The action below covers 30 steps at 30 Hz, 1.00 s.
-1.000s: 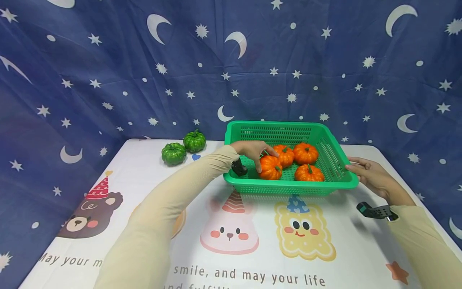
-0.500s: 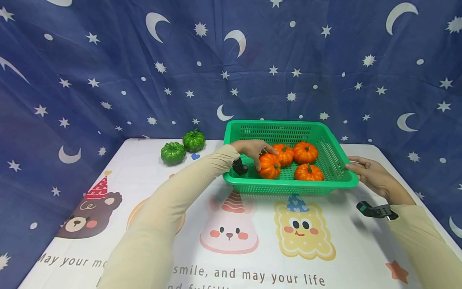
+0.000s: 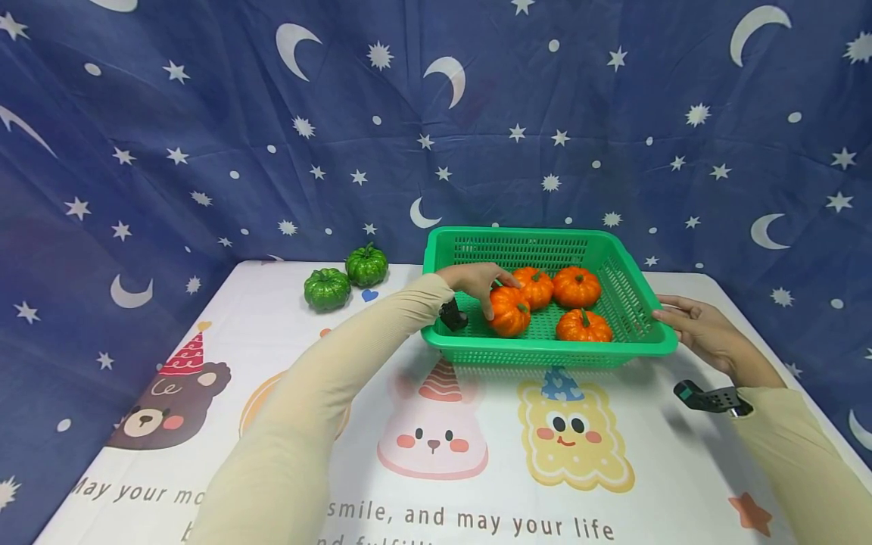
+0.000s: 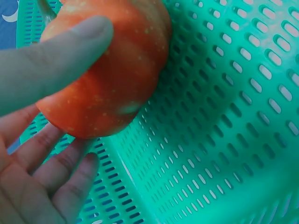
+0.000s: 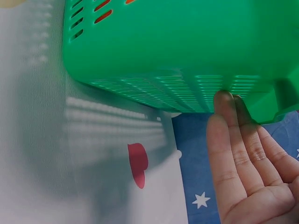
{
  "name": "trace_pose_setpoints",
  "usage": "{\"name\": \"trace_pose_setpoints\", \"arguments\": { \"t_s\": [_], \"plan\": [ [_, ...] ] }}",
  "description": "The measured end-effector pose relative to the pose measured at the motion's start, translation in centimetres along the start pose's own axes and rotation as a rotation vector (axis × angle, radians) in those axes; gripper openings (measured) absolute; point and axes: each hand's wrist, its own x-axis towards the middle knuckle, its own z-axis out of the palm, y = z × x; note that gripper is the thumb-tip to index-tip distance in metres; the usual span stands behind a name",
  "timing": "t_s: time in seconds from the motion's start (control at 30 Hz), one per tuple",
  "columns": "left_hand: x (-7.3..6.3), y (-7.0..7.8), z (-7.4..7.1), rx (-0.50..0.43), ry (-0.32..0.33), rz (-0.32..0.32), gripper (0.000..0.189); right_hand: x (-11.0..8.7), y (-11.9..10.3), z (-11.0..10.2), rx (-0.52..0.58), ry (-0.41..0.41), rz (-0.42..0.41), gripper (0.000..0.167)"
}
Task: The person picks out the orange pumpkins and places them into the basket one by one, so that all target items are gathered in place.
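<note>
Four small orange plastic pumpkins were counted inside the green perforated plastic basket [image 3: 630, 303], which stood on the counter [image 3: 204, 325] covered with a white cartoon-printed cloth. The front left orange pumpkin [image 3: 509, 311] was gripped by the left hand [image 3: 474, 283]: in the left wrist view the thumb was seen laid over its top and the other fingers [image 4: 56, 168] curled beneath it, so that it was held just above the basket's mesh floor, near the left wall. The other three orange pumpkins lay untouched: one at the back [image 3: 534, 287] just beside the held one, a second at the back right [image 3: 576, 287], and a third at the front right [image 3: 583, 326].

The right hand [image 3: 702, 331] was held flat against the outside of the basket's right wall. Its fingers [image 5: 224, 140] were straight and close together, their tips touching the wall below the rim; nothing was grasped by them.

Two small dark green plastic pumpkins were counted on the counter, well apart from the basket on its left: one nearer [image 3: 327, 288] and one farther back [image 3: 366, 264], just beside each other. A blue backdrop cloth printed with white stars and moons [image 3: 204, 113] hung behind the counter.
</note>
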Motion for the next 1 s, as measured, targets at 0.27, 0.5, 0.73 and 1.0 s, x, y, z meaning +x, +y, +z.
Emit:
{"name": "trace_pose_setpoints", "arguments": {
  "t_s": [0.27, 0.5, 0.73, 1.0],
  "plan": [
    [0.06, -0.36, 0.16, -0.014, 0.023, -0.018, 0.075, -0.25, -0.19, -0.04, 0.104, -0.021, -0.014, 0.025],
    [0.02, -0.34, 0.36, -0.021, 0.023, -0.042, 0.075, -0.26, -0.08, -0.08, 0.112, -0.032, -0.027, 0.024],
    [0.15, -0.39, 0.46, 0.030, 0.023, -0.037, 0.074, -0.25, -0.02, -0.13, 0.103, -0.025, -0.025, 0.023],
    [0.11, -0.51, 0.59, -0.005, 0.006, -0.059, 0.074, -0.05, 0.09, -0.05, 0.027, -0.002, -0.009, 0.025]
  ]
}}
